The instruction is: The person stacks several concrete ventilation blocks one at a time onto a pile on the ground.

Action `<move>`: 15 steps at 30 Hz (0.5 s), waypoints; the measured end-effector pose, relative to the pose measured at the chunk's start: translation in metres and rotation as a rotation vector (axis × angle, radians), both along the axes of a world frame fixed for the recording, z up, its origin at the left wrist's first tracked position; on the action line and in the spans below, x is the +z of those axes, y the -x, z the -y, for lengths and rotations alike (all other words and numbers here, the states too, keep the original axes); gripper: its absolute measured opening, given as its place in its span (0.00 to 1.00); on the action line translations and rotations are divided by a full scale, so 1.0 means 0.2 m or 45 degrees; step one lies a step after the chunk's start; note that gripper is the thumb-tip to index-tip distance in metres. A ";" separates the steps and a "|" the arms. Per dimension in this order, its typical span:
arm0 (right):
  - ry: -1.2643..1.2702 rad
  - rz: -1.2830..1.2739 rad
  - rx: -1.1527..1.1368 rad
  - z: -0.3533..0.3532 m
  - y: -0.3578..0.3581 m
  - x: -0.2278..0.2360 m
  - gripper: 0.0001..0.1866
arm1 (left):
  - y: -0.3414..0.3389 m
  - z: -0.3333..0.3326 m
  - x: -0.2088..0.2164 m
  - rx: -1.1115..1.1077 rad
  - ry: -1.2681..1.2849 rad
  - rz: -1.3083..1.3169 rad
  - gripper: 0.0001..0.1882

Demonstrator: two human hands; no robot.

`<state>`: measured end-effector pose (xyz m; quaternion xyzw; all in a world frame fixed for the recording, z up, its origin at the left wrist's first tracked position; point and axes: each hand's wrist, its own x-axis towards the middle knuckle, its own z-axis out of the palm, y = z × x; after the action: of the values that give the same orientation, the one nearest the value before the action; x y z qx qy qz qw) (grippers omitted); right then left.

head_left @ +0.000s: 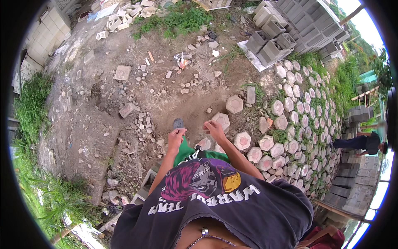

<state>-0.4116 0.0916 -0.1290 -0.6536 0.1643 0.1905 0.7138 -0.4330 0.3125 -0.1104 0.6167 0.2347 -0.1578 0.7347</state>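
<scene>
My left hand (pixel 177 133) is in front of my body with its fingers curled closed. Just beyond it shows a grey shoe (pixel 178 123), and green shorts (pixel 185 150) are below the wrist. My right hand (pixel 213 128) is a little to the right, fingers bent in toward the thumb. I cannot make out whether either hand has anything small in it. Behind the right hand on the ground lies a hexagonal concrete paver (pixel 221 120), partly covered by the hand. Another hexagonal paver (pixel 234 104) lies just past it, beside a grey rectangular block (pixel 251 95).
Rows of hexagonal pavers (pixel 292 146) spread over grass on the right. Stacked hollow concrete blocks (pixel 307 27) stand at the far right. Stone rubble (pixel 143 124) and a square slab (pixel 122 72) lie on the left. A person (pixel 365 142) is at the right edge.
</scene>
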 end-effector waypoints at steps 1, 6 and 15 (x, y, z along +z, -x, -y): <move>0.033 0.021 -0.041 0.00 -0.06 0.00 0.12 | -0.10 0.00 0.00 -0.073 -0.049 -0.001 0.06; 0.154 0.037 -0.281 -0.11 -0.46 0.04 0.25 | -0.66 -0.11 -0.06 -0.295 -0.054 0.066 0.07; 0.188 0.187 -0.528 -0.23 -1.07 0.10 0.27 | -1.49 -0.25 0.07 -0.421 -0.164 0.209 0.14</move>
<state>-0.1976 0.1385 -0.1083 -0.6684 0.2561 -0.0211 0.6980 -0.1350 0.3625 -0.0972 0.7035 0.0791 -0.2100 0.6744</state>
